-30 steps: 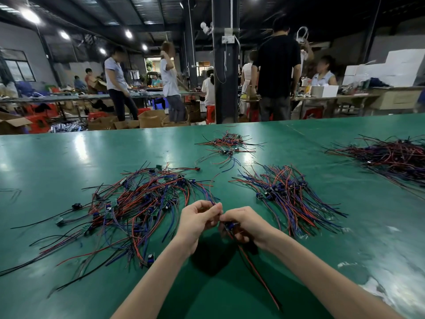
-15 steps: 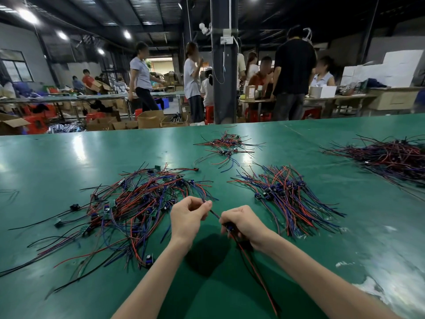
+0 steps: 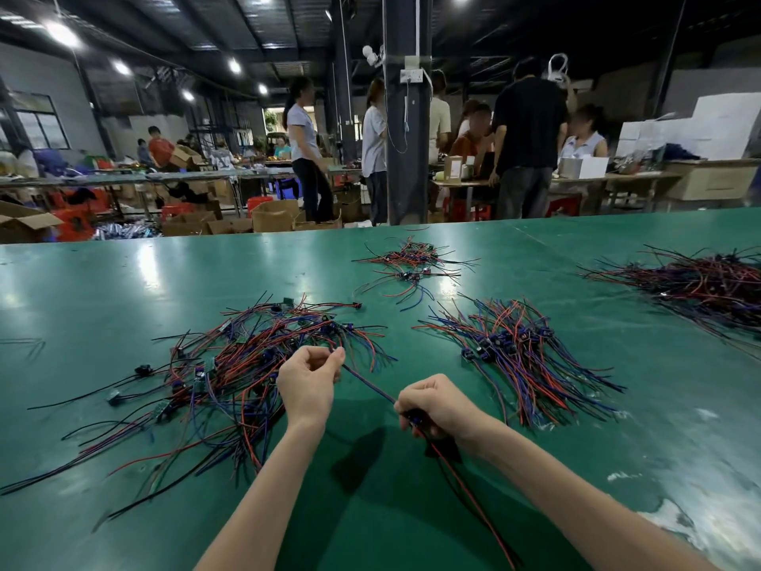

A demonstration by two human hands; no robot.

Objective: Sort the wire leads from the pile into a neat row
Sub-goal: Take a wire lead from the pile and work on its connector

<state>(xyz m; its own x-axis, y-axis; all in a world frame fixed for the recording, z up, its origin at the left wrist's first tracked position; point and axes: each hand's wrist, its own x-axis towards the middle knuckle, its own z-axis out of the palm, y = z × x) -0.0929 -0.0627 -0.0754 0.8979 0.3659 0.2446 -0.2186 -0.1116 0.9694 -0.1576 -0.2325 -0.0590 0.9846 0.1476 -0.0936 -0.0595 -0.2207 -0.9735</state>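
On the green table (image 3: 123, 290) the messy pile (image 3: 230, 377) sits at 9 o'clock, the tidy row (image 3: 523, 356) at 2. The left hand (image 3: 306, 383) and right hand (image 3: 436, 405) pinch one wire lead (image 3: 366, 383) between them. It looks light and bendy; hold its plug.

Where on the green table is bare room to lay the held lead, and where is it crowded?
Bare table: the far-left stretch beyond the tangled pile, the strip between the fanned bundle and the right-hand heap, and the near edge. Crowded: the tangled pile behind the left hand pinching the lead.
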